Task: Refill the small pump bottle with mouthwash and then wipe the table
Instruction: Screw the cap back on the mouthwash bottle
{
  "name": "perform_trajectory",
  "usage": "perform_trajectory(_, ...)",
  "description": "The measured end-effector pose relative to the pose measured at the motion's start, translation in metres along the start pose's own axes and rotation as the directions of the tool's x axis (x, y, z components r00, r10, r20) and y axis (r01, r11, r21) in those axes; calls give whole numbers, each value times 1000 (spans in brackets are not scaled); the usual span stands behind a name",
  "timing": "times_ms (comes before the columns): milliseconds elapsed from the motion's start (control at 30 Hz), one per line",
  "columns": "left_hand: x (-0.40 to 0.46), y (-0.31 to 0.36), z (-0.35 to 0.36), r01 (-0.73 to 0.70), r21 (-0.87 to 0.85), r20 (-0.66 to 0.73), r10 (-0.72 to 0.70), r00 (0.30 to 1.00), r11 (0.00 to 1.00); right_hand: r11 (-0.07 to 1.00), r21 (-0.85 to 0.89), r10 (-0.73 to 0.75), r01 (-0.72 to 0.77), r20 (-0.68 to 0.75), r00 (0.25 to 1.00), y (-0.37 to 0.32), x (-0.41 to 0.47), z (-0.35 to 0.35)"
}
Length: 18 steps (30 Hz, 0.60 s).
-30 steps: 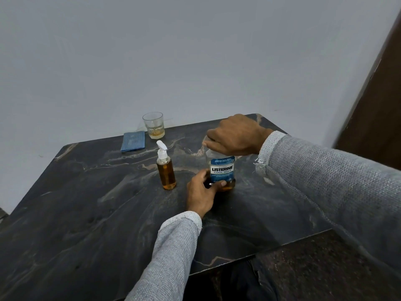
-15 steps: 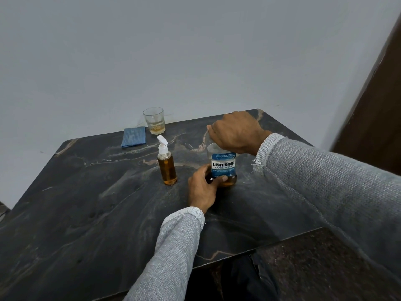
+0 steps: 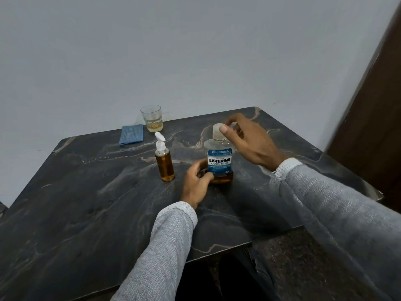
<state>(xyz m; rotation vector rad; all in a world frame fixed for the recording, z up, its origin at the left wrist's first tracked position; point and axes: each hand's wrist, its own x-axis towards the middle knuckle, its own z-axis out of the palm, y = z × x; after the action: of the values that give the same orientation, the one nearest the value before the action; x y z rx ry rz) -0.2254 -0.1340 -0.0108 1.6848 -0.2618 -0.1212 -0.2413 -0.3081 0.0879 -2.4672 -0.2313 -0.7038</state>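
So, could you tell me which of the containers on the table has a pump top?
The small amber bottle, left of the Listerine bottle; the glass is open-topped.

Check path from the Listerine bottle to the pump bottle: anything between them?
Nothing visible. The Listerine bottle and the pump bottle stand side by side with bare table between. But the cap and pump head are both on.

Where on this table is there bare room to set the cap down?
The wide bare patch of table left of the left hand and in front of the pump bottle. It is crowded around the mouthwash bottle, and the cloth and glass fill the far edge.
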Motion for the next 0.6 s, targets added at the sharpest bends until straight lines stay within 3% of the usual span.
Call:
perform_trajectory(133, -1, 1, 1, -1, -43, -42, 0, 999, 999, 926, 325, 157, -191, 128, 979, 13, -27, 22)
perform_trajectory(267, -2, 3, 1, -31, -68, -108, 24, 994, 997, 822, 475, 210, -313, 258, 943, 20, -47, 52)
perform_trajectory(600, -1, 4, 5, -20, -25, -123, 17, 992, 999, 871, 441, 197, -214, 85, 977, 34, -61, 79)
